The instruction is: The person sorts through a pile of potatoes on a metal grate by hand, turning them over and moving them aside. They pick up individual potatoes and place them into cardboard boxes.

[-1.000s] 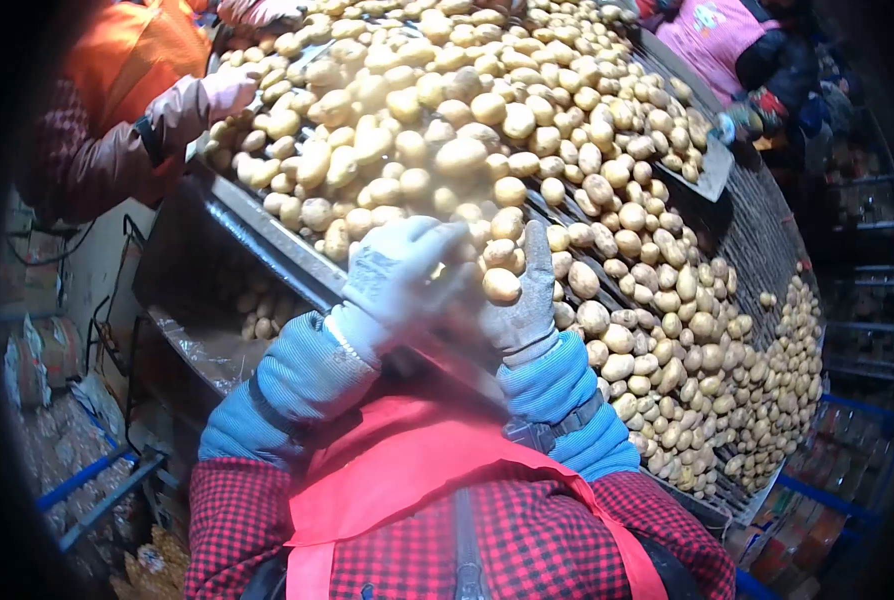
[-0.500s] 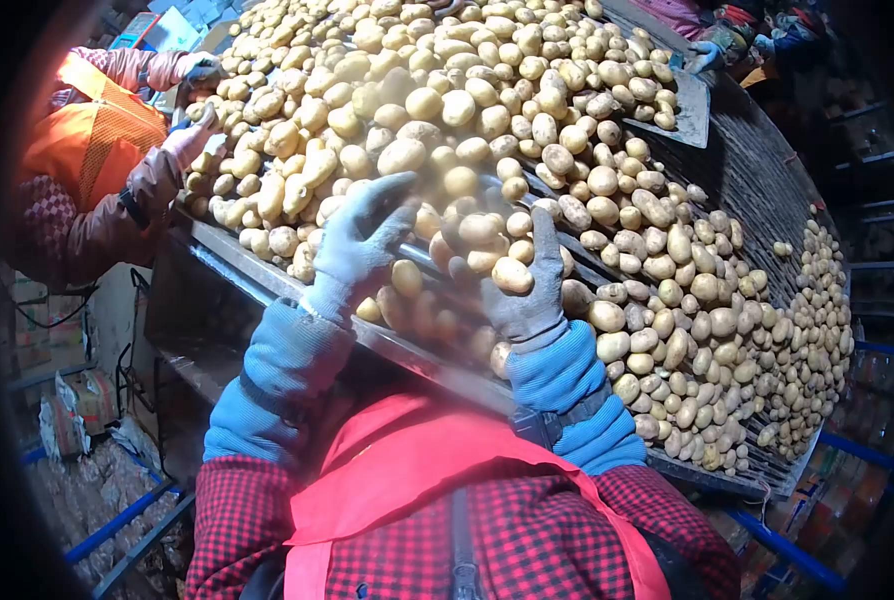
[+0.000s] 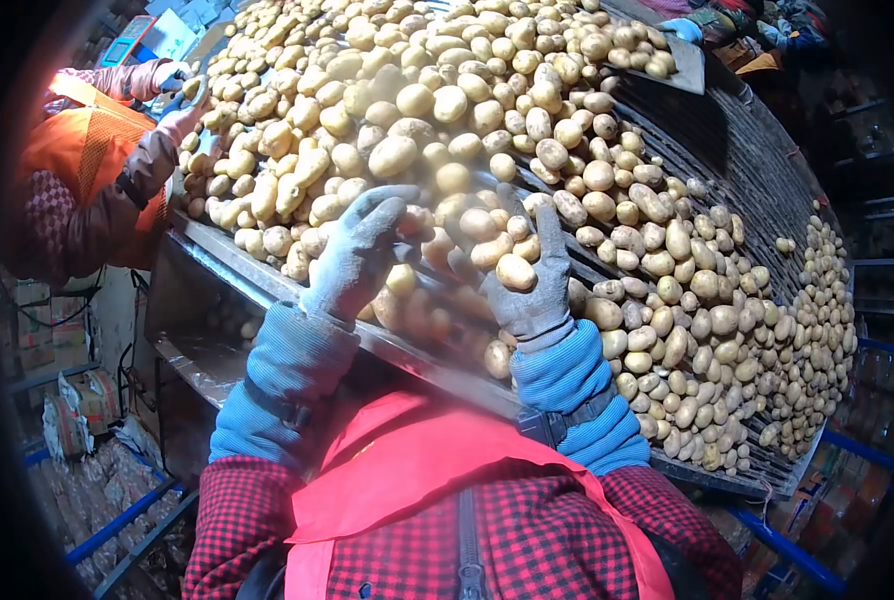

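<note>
Many pale yellow potatoes (image 3: 394,156) cover a slatted sorting table (image 3: 757,190) before me. My left hand (image 3: 360,250), in a grey glove, is closed, its fingers curled at a small brownish potato (image 3: 417,222). In my right hand (image 3: 535,290), gloved alike, several potatoes (image 3: 516,272) rest in the cupped palm, with the fingers bent up around them. Below and between the two hands, more potatoes look blurred by a smeary patch in the view.
A metal rim (image 3: 437,365) runs along the near side of the table. At the left, a person in an orange vest (image 3: 92,150) handles potatoes. Another gloved hand (image 3: 683,30) is at a metal scoop-like plate (image 3: 667,72) at the upper right. Stacked packages (image 3: 77,410) stand lower left.
My left hand's fingers have gone from spread to curled around a potato. My right hand stays nearly in place, its load of potatoes slightly shifted. The metal plate at the upper right has moved up.
</note>
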Available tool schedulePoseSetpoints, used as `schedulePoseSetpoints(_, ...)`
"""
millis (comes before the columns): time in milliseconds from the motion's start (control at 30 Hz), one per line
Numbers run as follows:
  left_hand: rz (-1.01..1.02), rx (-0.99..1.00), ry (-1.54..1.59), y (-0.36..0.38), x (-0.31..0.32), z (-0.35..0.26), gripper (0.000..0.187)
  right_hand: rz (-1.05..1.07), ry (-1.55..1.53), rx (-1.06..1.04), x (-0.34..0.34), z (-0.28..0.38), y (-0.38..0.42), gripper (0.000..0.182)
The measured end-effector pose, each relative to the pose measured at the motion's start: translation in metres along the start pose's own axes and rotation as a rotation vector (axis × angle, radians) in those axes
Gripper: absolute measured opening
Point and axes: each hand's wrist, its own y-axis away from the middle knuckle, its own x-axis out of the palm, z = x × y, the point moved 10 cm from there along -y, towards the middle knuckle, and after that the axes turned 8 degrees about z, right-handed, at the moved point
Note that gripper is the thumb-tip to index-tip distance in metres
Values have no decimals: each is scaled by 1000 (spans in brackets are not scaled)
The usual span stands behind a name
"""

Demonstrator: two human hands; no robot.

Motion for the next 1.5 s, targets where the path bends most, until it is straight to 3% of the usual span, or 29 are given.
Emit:
schedulePoseSetpoints(67,-12,-26,-151,-2,9,-1,28,133,-394,-11,9,-7,-3,51)
schedulePoseSetpoints(100,-16,-26,-312,3,17,-4,29,279,-857,-4,22,-7,-2,50)
schedulePoseSetpoints(133,-19,-7,-401,0,29,-2,31,316,-1059,26,27,-3,1,50)
schedulePoseSetpoints(167,28,214,-809,2,54,-28,34,347,-1259,65,36,7,3,51)
schedulePoseSetpoints(200,76,441,-1214,11,84,-49,38,275,-1195,125,38,11,6,52)
schedulePoseSetpoints(233,110,436,-1437,13,99,-56,38,206,-1128,181,40,13,8,53)
schedulePoseSetpoints(333,78,415,-1653,0,98,-50,37,212,-973,85,40,24,11,47)
schedulePoseSetpoints(400,-31,419,-1579,-10,79,-54,36,52,-809,106,26,4,5,45)
schedulePoseSetpoints(500,-172,478,-1495,-6,68,-73,38,27,-1143,114,26,10,1,49)
schedulePoseSetpoints(567,-72,603,-1479,7,90,-73,42,75,-1305,194,29,27,6,50)
schedulePoseSetpoints(600,-21,664,-1470,18,104,-73,44,156,-849,-10,21,42,3,52)
schedulePoseSetpoints(633,78,453,-1428,19,116,-58,52,106,-168,-196,13,57,6,56)
schedulePoseSetpoints(667,181,580,-1502,23,136,-50,57,-47,276,-343,9,80,12,62)
schedulePoseSetpoints(700,233,470,-1529,19,140,-36,58,-79,-350,0,1,46,5,65)
schedulePoseSetpoints(733,286,360,-1551,17,141,-23,58,-69,-629,158,11,37,6,67)
schedulePoseSetpoints(767,287,436,-1573,11,139,-18,58,-111,-909,322,22,29,10,69)
schedulePoseSetpoints(867,365,247,-1441,3,137,-14,54,-112,-772,237,18,38,7,67)
schedulePoseSetpoints(900,362,310,-1416,2,138,-17,48,-94,-755,233,17,35,5,67)
schedulePoseSetpoints(1000,434,188,-1394,-3,134,-12,42,-73,-795,259,15,28,3,63)
schedulePoseSetpoints(1033,419,252,-1375,-2,134,-16,41,-74,-789,210,11,29,-2,63)
schedulePoseSetpoints(1100,395,368,-1336,6,130,-22,38,-62,-882,144,6,24,-8,61)
schedulePoseSetpoints(1200,405,369,-1453,18,125,-20,36,-10,-1175,76,0,14,-18,58)
schedulePoseSetpoints(1333,441,161,-1389,25,95,3,34,31,-1279,10,-17,25,-27,54)
schedulePoseSetpoints(1367,334,180,-1326,27,85,-1,36,46,-1254,-3,-18,31,-27,52)
schedulePoseSetpoints(1400,203,426,-1391,35,88,-22,41,57,-1253,40,-16,29,-25,52)
schedulePoseSetpoints(1500,-20,577,-1301,45,88,-50,48,47,-1152,156,1,23,-13,51)
